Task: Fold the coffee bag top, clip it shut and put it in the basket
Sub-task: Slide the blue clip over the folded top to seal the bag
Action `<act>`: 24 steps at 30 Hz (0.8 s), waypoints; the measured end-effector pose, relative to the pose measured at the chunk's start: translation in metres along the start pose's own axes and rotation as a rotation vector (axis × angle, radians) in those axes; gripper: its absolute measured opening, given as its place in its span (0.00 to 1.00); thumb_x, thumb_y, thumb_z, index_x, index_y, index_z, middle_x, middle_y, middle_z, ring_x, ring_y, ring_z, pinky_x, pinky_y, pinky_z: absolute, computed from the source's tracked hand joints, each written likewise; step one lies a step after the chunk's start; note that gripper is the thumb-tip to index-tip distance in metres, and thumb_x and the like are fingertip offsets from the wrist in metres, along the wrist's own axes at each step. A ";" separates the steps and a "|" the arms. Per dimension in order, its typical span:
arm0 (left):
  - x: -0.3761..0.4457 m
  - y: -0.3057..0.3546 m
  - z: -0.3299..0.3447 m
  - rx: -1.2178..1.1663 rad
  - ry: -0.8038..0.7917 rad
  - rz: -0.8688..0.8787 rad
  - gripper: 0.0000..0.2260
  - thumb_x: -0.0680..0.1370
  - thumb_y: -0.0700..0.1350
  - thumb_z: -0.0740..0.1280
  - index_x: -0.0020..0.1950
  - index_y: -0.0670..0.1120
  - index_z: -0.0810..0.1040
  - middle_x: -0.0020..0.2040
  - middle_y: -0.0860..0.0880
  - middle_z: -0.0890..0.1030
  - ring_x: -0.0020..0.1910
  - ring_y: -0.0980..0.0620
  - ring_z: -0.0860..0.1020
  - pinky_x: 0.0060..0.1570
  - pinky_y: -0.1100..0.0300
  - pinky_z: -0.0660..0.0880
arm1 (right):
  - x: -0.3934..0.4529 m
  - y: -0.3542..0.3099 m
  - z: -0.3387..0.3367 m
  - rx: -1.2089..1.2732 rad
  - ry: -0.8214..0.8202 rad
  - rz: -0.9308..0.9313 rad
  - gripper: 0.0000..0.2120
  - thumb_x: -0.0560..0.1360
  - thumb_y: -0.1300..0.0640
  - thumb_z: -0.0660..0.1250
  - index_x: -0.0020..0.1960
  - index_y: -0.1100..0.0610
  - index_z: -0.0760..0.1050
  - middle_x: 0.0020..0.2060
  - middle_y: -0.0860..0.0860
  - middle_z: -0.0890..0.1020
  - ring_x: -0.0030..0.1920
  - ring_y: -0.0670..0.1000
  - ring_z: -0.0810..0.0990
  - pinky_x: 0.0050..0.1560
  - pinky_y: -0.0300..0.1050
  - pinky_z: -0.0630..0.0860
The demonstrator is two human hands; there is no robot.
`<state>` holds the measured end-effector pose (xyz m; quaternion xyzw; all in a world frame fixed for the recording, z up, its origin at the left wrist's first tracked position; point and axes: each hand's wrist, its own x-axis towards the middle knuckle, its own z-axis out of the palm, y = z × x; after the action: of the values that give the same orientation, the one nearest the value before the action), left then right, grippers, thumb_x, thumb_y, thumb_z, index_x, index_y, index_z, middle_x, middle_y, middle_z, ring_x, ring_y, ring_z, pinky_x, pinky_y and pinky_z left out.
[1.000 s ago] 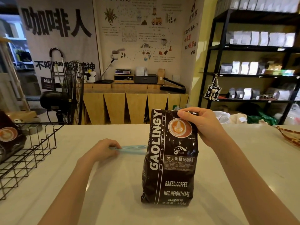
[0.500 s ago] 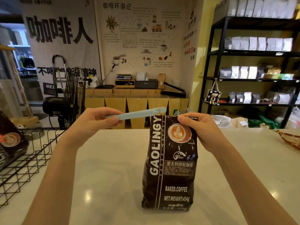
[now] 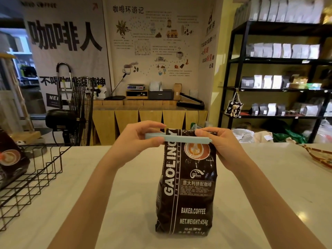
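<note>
A black coffee bag (image 3: 186, 186) stands upright on the white counter (image 3: 107, 194), its top folded over. A long pale blue clip (image 3: 179, 139) lies across the bag's folded top. My left hand (image 3: 138, 139) pinches the clip's left end. At the other end, my right hand (image 3: 221, 142) grips the clip's tip together with the bag's top right corner. The black wire basket (image 3: 30, 177) sits at the left edge of the counter, apart from the bag.
A second coffee bag (image 3: 10, 159) lies inside the basket. A woven tray (image 3: 319, 155) sits at the counter's right edge. Behind the counter are a fan (image 3: 79, 108), a wooden counter and black shelves (image 3: 269, 69) of bags.
My left hand lifted the clip off the counter and brought it across the bag's folded top. My right hand shifted at the top corner onto the clip's right end.
</note>
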<state>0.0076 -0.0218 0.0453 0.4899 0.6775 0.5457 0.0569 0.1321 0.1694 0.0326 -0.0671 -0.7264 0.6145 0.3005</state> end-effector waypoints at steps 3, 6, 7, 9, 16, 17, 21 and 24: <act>0.002 0.000 0.009 -0.054 0.051 -0.023 0.14 0.69 0.43 0.70 0.54 0.53 0.76 0.47 0.48 0.81 0.48 0.49 0.80 0.49 0.57 0.79 | 0.000 -0.001 0.000 -0.004 0.000 0.008 0.03 0.70 0.56 0.68 0.40 0.54 0.80 0.28 0.46 0.84 0.31 0.46 0.83 0.32 0.34 0.78; 0.003 0.002 0.018 -0.108 0.052 -0.045 0.17 0.68 0.43 0.71 0.56 0.52 0.76 0.47 0.48 0.81 0.47 0.51 0.80 0.45 0.61 0.79 | -0.002 -0.004 0.001 0.004 -0.053 0.004 0.06 0.71 0.55 0.67 0.39 0.56 0.80 0.27 0.46 0.83 0.30 0.45 0.82 0.31 0.33 0.77; 0.003 0.003 0.021 -0.115 0.049 -0.049 0.18 0.68 0.43 0.71 0.57 0.52 0.75 0.48 0.48 0.81 0.47 0.51 0.80 0.45 0.62 0.79 | -0.002 -0.005 0.001 0.004 -0.073 -0.001 0.07 0.71 0.55 0.66 0.38 0.57 0.80 0.27 0.46 0.83 0.29 0.45 0.81 0.31 0.33 0.76; 0.002 0.005 0.025 -0.111 0.045 -0.048 0.18 0.69 0.43 0.71 0.58 0.51 0.75 0.48 0.49 0.80 0.47 0.51 0.80 0.44 0.65 0.79 | -0.003 -0.007 0.001 -0.009 -0.093 -0.008 0.08 0.72 0.55 0.65 0.38 0.57 0.80 0.27 0.46 0.83 0.30 0.44 0.82 0.31 0.32 0.76; 0.000 0.009 0.030 -0.135 0.044 -0.062 0.20 0.69 0.42 0.70 0.60 0.49 0.74 0.47 0.49 0.81 0.46 0.50 0.81 0.43 0.64 0.80 | -0.004 -0.008 -0.001 -0.016 -0.108 -0.049 0.07 0.72 0.56 0.65 0.39 0.58 0.80 0.28 0.46 0.83 0.31 0.45 0.82 0.32 0.33 0.76; 0.000 0.009 0.030 -0.134 0.041 -0.065 0.20 0.69 0.42 0.70 0.61 0.49 0.74 0.47 0.49 0.81 0.46 0.50 0.81 0.43 0.64 0.80 | -0.004 -0.008 0.000 -0.011 -0.113 -0.060 0.07 0.71 0.56 0.66 0.40 0.58 0.80 0.28 0.46 0.83 0.32 0.45 0.82 0.32 0.33 0.76; 0.000 0.009 0.030 -0.136 0.030 -0.086 0.20 0.69 0.43 0.70 0.61 0.49 0.74 0.46 0.50 0.80 0.46 0.52 0.81 0.41 0.65 0.79 | -0.005 -0.010 0.001 -0.014 -0.133 -0.080 0.06 0.71 0.57 0.65 0.41 0.57 0.81 0.28 0.45 0.84 0.32 0.45 0.82 0.32 0.33 0.76; -0.001 0.011 0.030 -0.133 0.019 -0.093 0.19 0.69 0.42 0.70 0.60 0.48 0.75 0.45 0.50 0.81 0.44 0.52 0.81 0.39 0.67 0.79 | -0.007 -0.012 -0.001 -0.020 -0.154 -0.061 0.09 0.69 0.51 0.65 0.38 0.54 0.81 0.29 0.46 0.84 0.33 0.45 0.82 0.33 0.33 0.77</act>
<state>0.0328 -0.0033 0.0413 0.4478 0.6624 0.5908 0.1081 0.1415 0.1641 0.0409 -0.0004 -0.7551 0.6011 0.2616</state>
